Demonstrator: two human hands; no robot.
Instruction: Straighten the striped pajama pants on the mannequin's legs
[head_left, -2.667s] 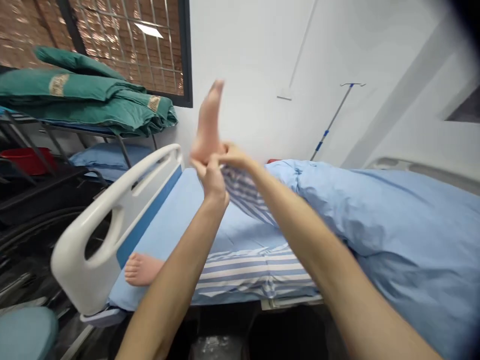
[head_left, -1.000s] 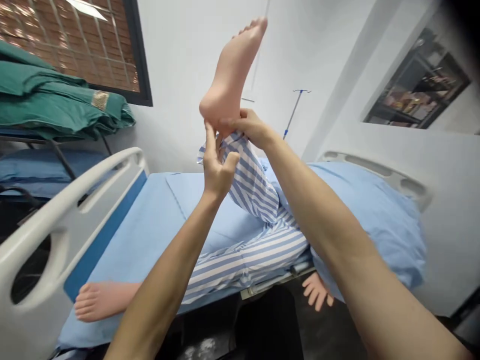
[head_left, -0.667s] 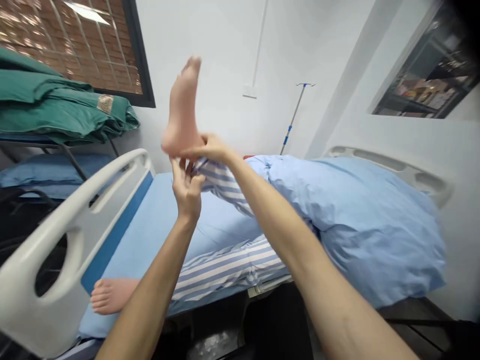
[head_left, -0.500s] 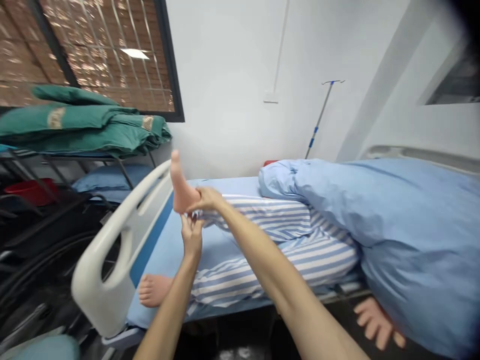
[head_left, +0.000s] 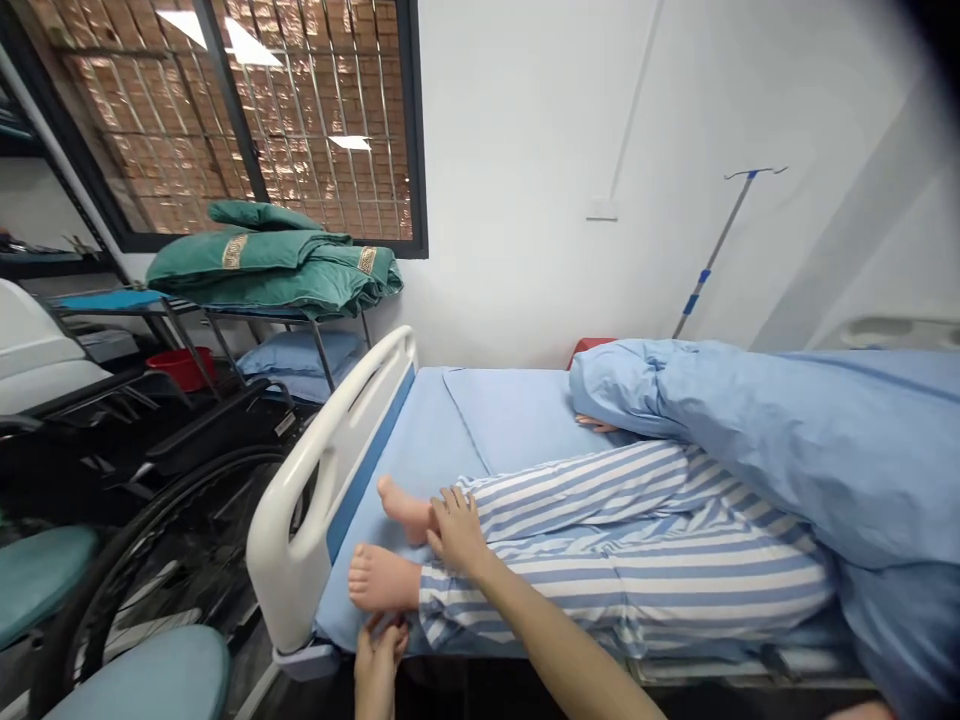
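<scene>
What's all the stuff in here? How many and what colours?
Bed: 1, white and blue, middle
Sheet: 1, blue, on bed
Feet: 2, pink, bed's end
Trousers: 1 pair, blue-white striped, on bed
Quilt: 1, blue, right
Fingers: some, pink, under quilt's edge
Box-like thing: 1, red, behind bed
Wall: 1, white, back
Pole: 1, grey-blue, by wall
Window: 1, dark-framed, upper left
Bedding: 2 piles, green above blue, below window
Bucket: 1, red, left
Wheelchair: 1, black, left
Seats: 2, teal, bottom left
Left hand: 1, bare, below near foot
Right hand: 1, bare, on far ankle
</scene>
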